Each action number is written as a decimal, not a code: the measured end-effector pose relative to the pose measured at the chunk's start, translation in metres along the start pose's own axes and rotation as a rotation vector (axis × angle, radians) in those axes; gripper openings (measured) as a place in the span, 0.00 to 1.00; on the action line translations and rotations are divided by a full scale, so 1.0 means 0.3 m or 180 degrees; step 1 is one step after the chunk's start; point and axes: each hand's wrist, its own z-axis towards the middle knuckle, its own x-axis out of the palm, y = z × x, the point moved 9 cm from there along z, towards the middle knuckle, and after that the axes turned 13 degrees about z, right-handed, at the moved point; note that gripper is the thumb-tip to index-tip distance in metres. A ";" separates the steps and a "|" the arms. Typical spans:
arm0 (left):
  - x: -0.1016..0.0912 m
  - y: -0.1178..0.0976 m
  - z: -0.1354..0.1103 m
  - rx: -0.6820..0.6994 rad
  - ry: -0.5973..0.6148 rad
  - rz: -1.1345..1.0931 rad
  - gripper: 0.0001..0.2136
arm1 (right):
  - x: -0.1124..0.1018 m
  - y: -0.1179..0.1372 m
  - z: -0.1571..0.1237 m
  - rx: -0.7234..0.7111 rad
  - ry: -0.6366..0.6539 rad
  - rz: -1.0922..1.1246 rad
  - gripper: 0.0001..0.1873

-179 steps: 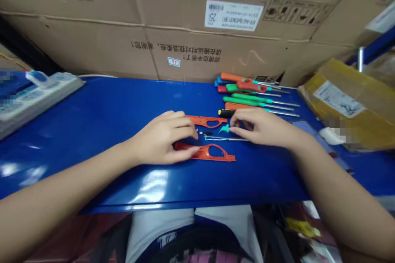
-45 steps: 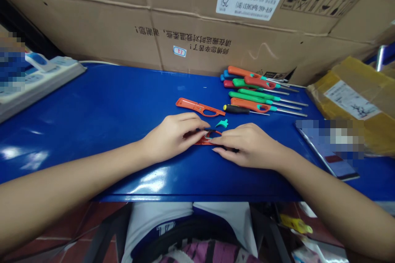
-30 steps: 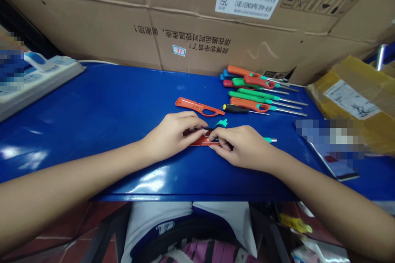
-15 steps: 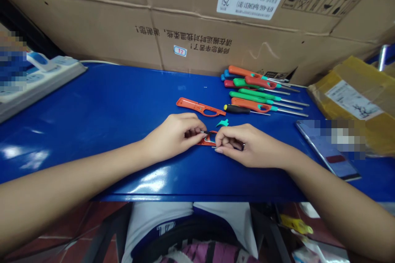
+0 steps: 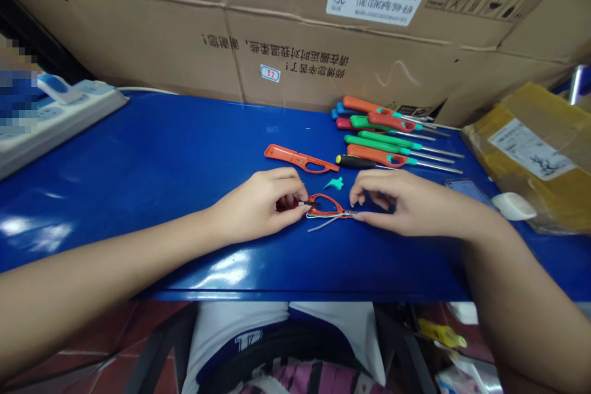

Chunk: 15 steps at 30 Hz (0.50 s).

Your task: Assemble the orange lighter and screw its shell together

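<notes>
My left hand is closed, thumb and index finger pinching a small black part with a pale end, over the handle end of an orange lighter shell half. That end is hidden by my fingers. Thin wires and a loose grey tube stick out along the shell's near edge. My right hand is open at the shell's right end, its thumb tip by the metal neck, fingers curved and apart. Just beyond lie a teal trigger and the other orange shell half.
Several gas lighters lie in a pile at the back, near a black-and-yellow screwdriver. A large cardboard box walls off the rear. A power strip sits left; a yellow-taped parcel, white mouse and phone are right.
My right hand has moved right from the shell's middle to its neck end, and its fingers have opened, uncovering the wires and grey tube. My left hand has stayed nearly still.
</notes>
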 end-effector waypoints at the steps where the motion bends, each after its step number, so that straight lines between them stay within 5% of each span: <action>1: 0.001 0.001 0.000 -0.0005 0.0017 -0.0006 0.03 | -0.004 -0.014 -0.003 0.0066 0.0034 -0.0066 0.06; 15: 0.011 0.000 -0.006 0.0135 0.0292 0.0201 0.04 | 0.032 -0.053 -0.014 0.0297 0.0436 -0.0173 0.05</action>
